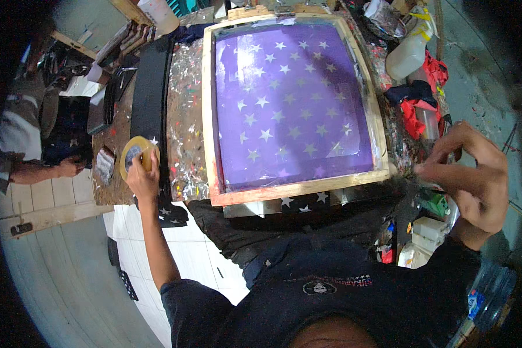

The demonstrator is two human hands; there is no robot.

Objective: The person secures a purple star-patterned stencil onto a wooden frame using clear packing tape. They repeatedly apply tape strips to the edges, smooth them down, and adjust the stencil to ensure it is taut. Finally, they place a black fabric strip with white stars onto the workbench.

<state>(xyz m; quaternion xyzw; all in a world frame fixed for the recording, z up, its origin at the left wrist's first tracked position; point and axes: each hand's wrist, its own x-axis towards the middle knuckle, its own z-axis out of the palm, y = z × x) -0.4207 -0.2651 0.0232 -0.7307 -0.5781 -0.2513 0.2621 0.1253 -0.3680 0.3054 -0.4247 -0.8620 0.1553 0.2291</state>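
We distinguish a violet screen (301, 107) patterned with rows of pale stars (265, 135) inside a straw-coloured frame (207, 116) stained reddish along its lower edge. We further note a yellow tape roll (138, 141), a black cloth strip (149, 87) bearing white stars (153, 141), a brown surface (185, 116) flecked white and red, and white floor tiles (124, 229).

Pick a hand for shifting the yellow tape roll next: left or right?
Left, probably. The left hand has its fingers on the yellow tape roll; the right hand is raised beyond the opposite side of the purple screen.
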